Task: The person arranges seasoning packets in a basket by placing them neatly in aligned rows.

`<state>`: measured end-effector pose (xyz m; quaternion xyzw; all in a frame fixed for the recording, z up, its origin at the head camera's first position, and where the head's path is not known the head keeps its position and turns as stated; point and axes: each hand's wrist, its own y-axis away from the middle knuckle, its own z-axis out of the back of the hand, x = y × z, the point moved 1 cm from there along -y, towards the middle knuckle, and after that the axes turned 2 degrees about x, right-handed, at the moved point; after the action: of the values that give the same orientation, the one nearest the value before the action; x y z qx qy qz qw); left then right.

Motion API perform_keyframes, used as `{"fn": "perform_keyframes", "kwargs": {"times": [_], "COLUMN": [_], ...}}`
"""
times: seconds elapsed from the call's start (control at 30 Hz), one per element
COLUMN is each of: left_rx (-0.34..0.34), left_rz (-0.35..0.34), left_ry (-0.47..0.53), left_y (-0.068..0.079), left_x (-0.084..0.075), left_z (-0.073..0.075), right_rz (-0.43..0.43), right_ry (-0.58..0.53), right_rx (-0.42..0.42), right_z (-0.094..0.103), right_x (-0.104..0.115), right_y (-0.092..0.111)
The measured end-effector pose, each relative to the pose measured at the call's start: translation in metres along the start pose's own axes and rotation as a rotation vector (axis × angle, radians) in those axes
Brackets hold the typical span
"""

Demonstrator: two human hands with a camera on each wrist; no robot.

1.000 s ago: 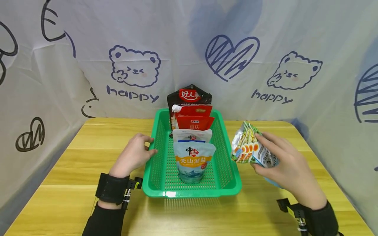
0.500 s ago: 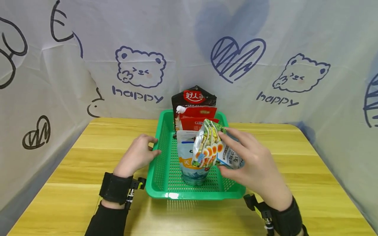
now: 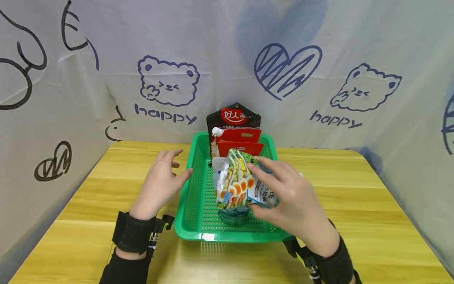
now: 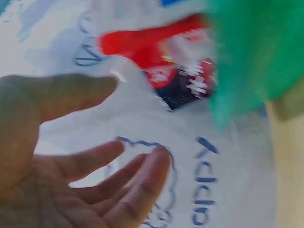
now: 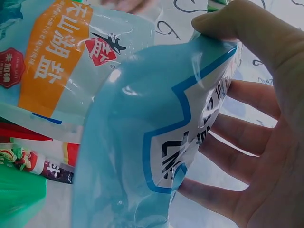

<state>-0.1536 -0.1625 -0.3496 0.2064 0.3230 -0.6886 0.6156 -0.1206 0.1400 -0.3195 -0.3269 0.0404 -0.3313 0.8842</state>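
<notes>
My right hand point(image 3: 294, 197) grips a salad dressing pouch point(image 3: 235, 183) printed with sliced eggs and greens, holding it tilted above the green plastic basket point(image 3: 234, 236). Its light-blue side point(image 5: 123, 128) fills the middle of the right wrist view. A pale-blue salt pouch point(image 5: 52, 52) stands in the basket, mostly hidden behind the held pouch in the head view. Left of the basket, my left hand point(image 3: 157, 183) hovers with fingers spread and holds nothing; its thumb tip lies near the left rim. Blurred basket and pouches appear in the left wrist view.
Behind the salt stand two red pouches point(image 3: 239, 148), one with a white spout, and a black pouch point(image 3: 216, 120) at the basket's far end. The wooden table point(image 3: 354, 197) extends on both sides. A white cloth with drawings point(image 3: 227, 59) hangs behind.
My right hand has carried the salad dressing pouch leftward from beside the basket to over it, in front of the salt. My left hand has let go of the basket rim.
</notes>
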Motion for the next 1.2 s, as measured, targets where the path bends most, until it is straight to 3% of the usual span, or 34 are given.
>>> {"fn": "perform_keyframes", "kwargs": {"times": [0.13,0.27,0.4,0.7,1.1,1.2], "left_rx": [-0.123,-0.137,-0.071,0.174,0.274,0.263], "left_rz": [-0.098,-0.179,-0.206,-0.188,-0.211,-0.222], "left_ry": [0.102,0.199,0.288,0.410,0.481,0.518], "left_y": [0.012,0.022,0.031,0.038,0.040,0.040], "left_x": [-0.019,-0.036,-0.050,-0.065,-0.064,-0.063], "left_z": [0.007,0.009,0.006,-0.008,-0.015,-0.016], "right_rz": [0.022,0.047,0.069,0.121,0.102,0.089], "right_ry": [-0.005,-0.007,-0.005,0.011,0.014,-0.002], "right_rx": [-0.014,-0.016,-0.014,-0.024,0.032,0.035], "right_z": [-0.002,-0.005,-0.007,-0.012,-0.015,-0.016], "right_x": [0.001,0.002,0.004,0.006,0.007,0.006], "right_y": [0.000,0.000,-0.001,0.000,0.004,0.004]}}
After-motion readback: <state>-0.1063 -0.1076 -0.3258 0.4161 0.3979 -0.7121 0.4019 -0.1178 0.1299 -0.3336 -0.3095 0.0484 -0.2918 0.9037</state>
